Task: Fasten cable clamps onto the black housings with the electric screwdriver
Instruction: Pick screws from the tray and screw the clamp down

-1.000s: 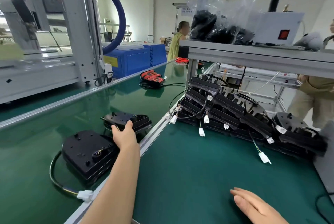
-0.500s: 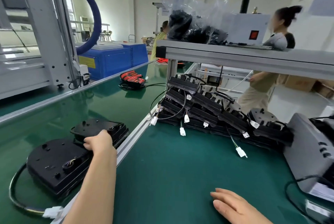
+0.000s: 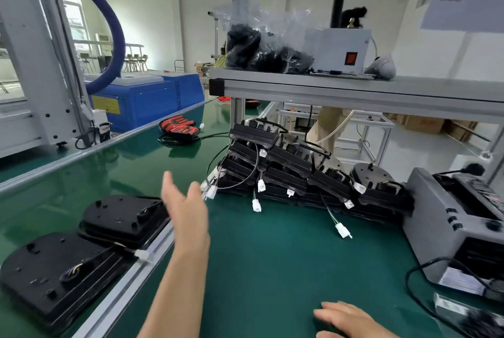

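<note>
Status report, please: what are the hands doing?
Left hand open, in the air. Right hand open, on mat. Stacked housings ahead, untouched, nothing between.

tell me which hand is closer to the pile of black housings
Left. The left hand hovers open just beside the left end of the pile; the right hand rests on the green mat, well in front of it.
</note>
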